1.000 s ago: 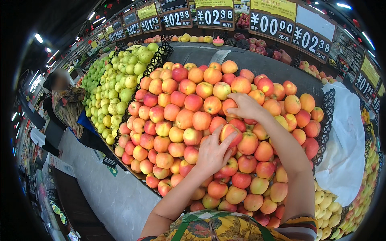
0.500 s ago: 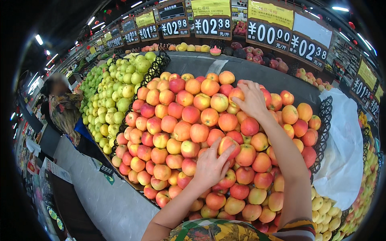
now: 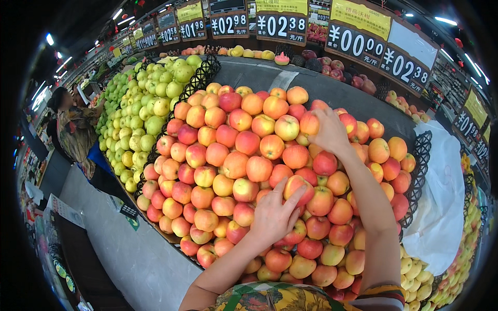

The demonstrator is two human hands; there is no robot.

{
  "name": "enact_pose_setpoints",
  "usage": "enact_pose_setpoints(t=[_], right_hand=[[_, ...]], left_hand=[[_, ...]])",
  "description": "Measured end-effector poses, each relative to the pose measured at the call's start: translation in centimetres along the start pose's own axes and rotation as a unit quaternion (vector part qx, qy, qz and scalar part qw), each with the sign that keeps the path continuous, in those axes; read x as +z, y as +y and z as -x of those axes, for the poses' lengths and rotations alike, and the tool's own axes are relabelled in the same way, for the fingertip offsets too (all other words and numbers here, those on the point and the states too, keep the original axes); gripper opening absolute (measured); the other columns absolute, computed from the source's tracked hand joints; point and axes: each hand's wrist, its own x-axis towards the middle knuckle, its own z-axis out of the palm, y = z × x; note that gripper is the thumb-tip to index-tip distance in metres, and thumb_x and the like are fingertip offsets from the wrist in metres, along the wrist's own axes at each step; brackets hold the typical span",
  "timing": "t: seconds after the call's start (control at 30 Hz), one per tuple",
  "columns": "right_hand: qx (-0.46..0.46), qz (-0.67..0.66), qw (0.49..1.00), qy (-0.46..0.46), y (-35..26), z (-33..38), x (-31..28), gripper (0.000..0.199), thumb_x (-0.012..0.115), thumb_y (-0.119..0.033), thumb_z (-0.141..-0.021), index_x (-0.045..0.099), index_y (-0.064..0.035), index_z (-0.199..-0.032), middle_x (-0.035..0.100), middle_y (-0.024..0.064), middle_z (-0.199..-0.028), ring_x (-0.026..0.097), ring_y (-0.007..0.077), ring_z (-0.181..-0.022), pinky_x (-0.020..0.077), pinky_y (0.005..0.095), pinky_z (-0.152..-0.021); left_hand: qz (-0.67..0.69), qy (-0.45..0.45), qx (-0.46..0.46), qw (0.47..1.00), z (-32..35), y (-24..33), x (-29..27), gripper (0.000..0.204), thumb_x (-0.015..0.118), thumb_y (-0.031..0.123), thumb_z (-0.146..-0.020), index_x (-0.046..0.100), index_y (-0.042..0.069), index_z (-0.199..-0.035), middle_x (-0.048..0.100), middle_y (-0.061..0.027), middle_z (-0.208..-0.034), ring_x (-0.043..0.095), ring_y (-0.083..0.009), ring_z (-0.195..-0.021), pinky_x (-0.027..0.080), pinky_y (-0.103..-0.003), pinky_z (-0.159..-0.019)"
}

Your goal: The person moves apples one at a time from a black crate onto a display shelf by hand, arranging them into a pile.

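Note:
Red and yellow apples (image 3: 236, 165) are heaped in a sloping pile in front of me. My left hand (image 3: 274, 213) reaches to the middle of the heap, thumb and forefinger parted around a reddish apple (image 3: 298, 188) that sits among the others. Higher up, near the back edge of the pile, my right hand (image 3: 332, 132) is closed around another orange-red apple (image 3: 309, 124). Its fingertips are partly hidden behind that fruit.
Black plastic lattice (image 3: 199, 78) divides the apples from green-yellow fruit (image 3: 136, 122) on the left. A white plastic sheet (image 3: 433, 207) hangs at the right. Price signs (image 3: 280, 23) line the back. Another person (image 3: 75, 124) stands at far left.
The view has shifted a little, and the scene slides slightly. My right hand has curled more closely over the apple at the back. The left hand stays on its apple.

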Motion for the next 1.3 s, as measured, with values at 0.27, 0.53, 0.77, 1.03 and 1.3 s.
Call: enact_pose_setpoints(t=[0.27, 0.53, 0.77, 1.03, 1.3], right_hand=[[-0.18, -0.111, 0.976, -0.054, 1.3, 0.4, -1.5, 0.068, 0.082, -0.018, -0.071, 0.057, -0.0126, -0.133, 0.054, 0.0145, -0.124, 0.051, 0.0369, -0.121, 0.0457, 0.0449, -0.103], [-0.061, 0.115, 0.992, 0.006, -5.1, 3.7, 0.4, 0.049, 0.072, -0.036, -0.089, 0.059, -0.0126, -0.131, 0.056, 0.0166, -0.121, 0.054, 0.0363, -0.119, 0.0493, 0.0515, -0.089], [-0.069, 0.107, 0.99, 0.065, -2.9, 3.1, 1.8, 0.054, 0.069, -0.038, -0.091, 0.055, -0.0099, -0.135, 0.058, 0.0176, -0.116, 0.059, 0.0372, -0.108, 0.0437, 0.0557, -0.092], [-0.04, 0.088, 0.995, -0.017, -2.7, 2.6, 0.3, 0.058, 0.064, -0.046, -0.094, 0.053, -0.0113, -0.139, 0.048, 0.021, -0.136, 0.051, 0.0399, -0.124, 0.0409, 0.0576, -0.1], [-0.115, -0.081, 0.989, -0.051, -6.9, 12.6, -2.7, 0.059, 0.068, -0.041, -0.092, 0.054, -0.0033, -0.135, 0.054, 0.0214, -0.131, 0.052, 0.0424, -0.122, 0.0461, 0.0511, -0.1]], left_hand=[[0.01, -0.007, -0.013, 1.0, -0.1, -0.1, -0.1, 0.07, 0.079, 0.018, -0.078, 0.054, 0.016, -0.144, 0.053, -0.0269, -0.138, 0.064, -0.0406, -0.101, 0.055, -0.047, -0.085], [0.012, 0.004, -0.04, 0.999, 0.3, -0.1, 0.0, 0.077, 0.079, 0.016, -0.077, 0.048, 0.008, -0.147, 0.054, -0.0263, -0.135, 0.063, -0.0411, -0.101, 0.054, -0.047, -0.086], [0.002, 0.005, -0.036, 0.999, 0.2, 0.2, 0.1, 0.08, 0.079, 0.017, -0.077, 0.045, 0.004, -0.148, 0.055, -0.0265, -0.133, 0.061, -0.0418, -0.104, 0.053, -0.047, -0.089], [0.02, 0.002, -0.087, 0.996, 0.1, -0.2, 0.7, 0.081, 0.08, 0.023, -0.08, 0.041, -0.004, -0.145, 0.058, -0.0262, -0.129, 0.061, -0.042, -0.109, 0.051, -0.05, -0.092], [0.091, 0.042, -0.125, 0.987, 1.3, -0.9, 0.8, 0.067, 0.08, 0.024, -0.079, 0.049, -0.003, -0.131, 0.061, -0.023, -0.117, 0.06, -0.0418, -0.107, 0.05, -0.049, -0.093]])
